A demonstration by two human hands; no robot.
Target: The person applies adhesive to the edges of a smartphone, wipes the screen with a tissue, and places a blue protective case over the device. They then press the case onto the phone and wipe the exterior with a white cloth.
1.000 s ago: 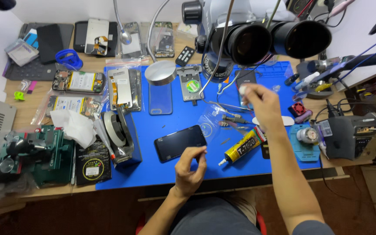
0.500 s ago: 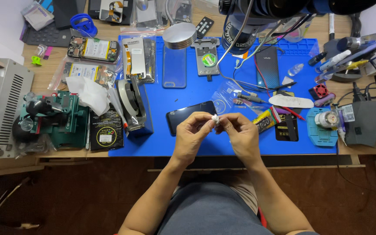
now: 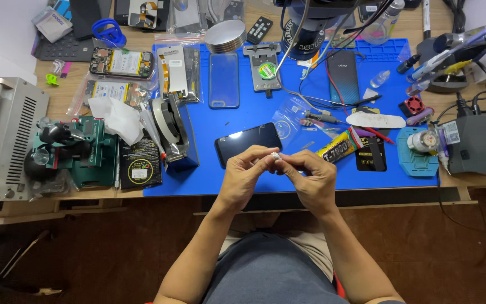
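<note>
A small pale object sits pinched between the fingertips of both hands, held in the air just above the near edge of the blue mat. It lies right at the meeting point of the two hands, so neither has to travel to reach it; the left hand comes at it from the left and the right hand from the right, thumbs and forefingers closed together on it. It is whitish, slightly shiny and very small, and its exact shape and long axis cannot be made out at this size.

Just beyond the fingers, touching nothing, a dark phone lies flat on the mat with its glossy screen up, its long side running left to right and tilted a little. To the right of it rests a yellow glue tube, angled toward the far right, and beside that a small black packet. A clear plastic bag lies just behind the phone.

Further left, a tape dispenser stands on the mat's left part, with a green clamp tool on the wooden table beyond it. At the far edge, a clear phone case lies flat, and a microscope base stands to its right.
</note>
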